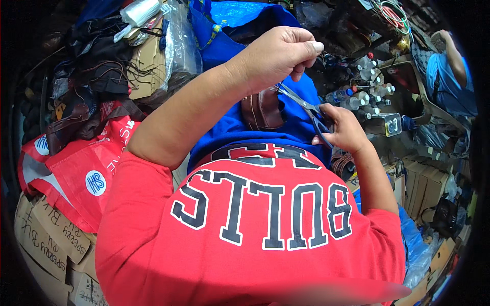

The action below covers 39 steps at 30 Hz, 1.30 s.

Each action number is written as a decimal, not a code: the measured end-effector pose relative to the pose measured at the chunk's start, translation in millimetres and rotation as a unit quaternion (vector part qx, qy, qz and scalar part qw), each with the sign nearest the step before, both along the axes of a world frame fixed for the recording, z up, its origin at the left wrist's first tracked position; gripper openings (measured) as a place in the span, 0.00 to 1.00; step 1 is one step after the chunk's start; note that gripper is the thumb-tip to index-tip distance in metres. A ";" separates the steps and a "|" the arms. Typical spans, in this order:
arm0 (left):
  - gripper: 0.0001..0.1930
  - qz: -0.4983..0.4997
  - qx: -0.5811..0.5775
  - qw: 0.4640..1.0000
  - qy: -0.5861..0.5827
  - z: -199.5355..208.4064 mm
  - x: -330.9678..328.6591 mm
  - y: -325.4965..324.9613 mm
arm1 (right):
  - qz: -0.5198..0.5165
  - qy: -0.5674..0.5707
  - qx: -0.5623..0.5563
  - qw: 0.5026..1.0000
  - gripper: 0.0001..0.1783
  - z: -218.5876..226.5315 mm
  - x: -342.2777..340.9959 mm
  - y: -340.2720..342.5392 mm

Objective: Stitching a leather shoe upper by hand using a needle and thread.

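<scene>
A brown leather piece (pixel 263 109) with pale stitching, shaped like part of a shoe, rests on the blue cloth (pixel 301 127) over my lap. Above it my left hand (pixel 288 51) is raised, thumb and fingers pinched together. Whatever they pinch is too small or hidden to make out. In my right hand (pixel 339 127) is a pair of scissors (pixel 306 104) with dark handles. The blades point up and left, their tips at the upper edge of the leather, where a short dark strand shows.
Several plastic bottles (pixel 365 92) and a metal can (pixel 385 125) stand to the right. A red bag (pixel 71 173) lies at left above cardboard boxes (pixel 46 239). Plastic-wrapped packets (pixel 181 46) sit at the upper left. Another person in a blue shirt (pixel 451 84) is at the far right.
</scene>
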<state>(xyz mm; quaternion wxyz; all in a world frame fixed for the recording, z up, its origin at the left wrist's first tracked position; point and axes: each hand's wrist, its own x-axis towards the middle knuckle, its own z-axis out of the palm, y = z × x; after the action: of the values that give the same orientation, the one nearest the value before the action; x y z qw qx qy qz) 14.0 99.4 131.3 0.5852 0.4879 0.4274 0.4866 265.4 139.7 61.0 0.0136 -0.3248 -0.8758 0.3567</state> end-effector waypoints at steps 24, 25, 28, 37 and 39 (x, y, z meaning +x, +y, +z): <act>0.16 -0.004 0.027 0.999 0.044 -0.7 -7.4 0.7 | 0.105 -0.044 0.082 0.990 0.38 19.2 -37.0 22.4; 0.16 -0.002 0.025 0.998 0.050 -1.0 -8.3 0.7 | 0.100 -0.040 0.072 0.992 0.38 21.5 -36.8 24.1; 0.17 0.000 0.027 0.998 0.057 0.3 -9.3 0.8 | 0.105 -0.073 0.060 0.990 0.35 23.1 -35.9 27.4; 0.12 0.056 0.151 0.986 0.038 34.7 -66.3 10.8 | 0.050 -0.030 0.110 0.992 0.27 12.3 -30.7 26.2; 0.10 0.155 0.154 0.965 0.142 34.2 -99.3 -7.4 | 0.019 -0.004 0.090 0.996 0.29 9.9 -26.1 28.1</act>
<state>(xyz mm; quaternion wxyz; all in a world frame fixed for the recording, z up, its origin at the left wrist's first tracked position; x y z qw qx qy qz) -85.4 92.0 165.5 0.3533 0.5645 0.4963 0.5569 239.2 167.8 70.9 0.0330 -0.3069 -0.9104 0.2754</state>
